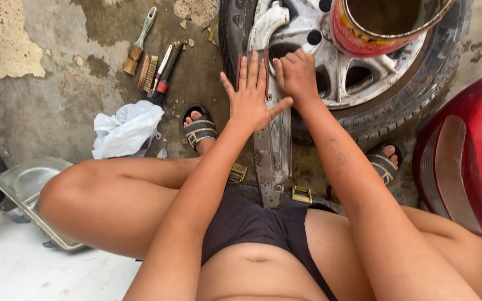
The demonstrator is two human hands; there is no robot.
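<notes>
left hand [250, 100] flat, right hand [297, 75] on metal part [273, 147]

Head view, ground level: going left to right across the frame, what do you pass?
Metal tray → white plastic bag → left hand → right hand, on the long metal part → wheel with tyre → red panel.

The stained, patchy concrete floor [57, 106] carries a tyre with an alloy wheel [364, 95] lying flat. Near it lie a paintbrush [139, 44], a wire brush [148, 72] and what may be two more handled tools [165, 72]. A crumpled white plastic bag [126, 129] sits beside them, and a shallow metal tray [26, 187] rests further left.
</notes>
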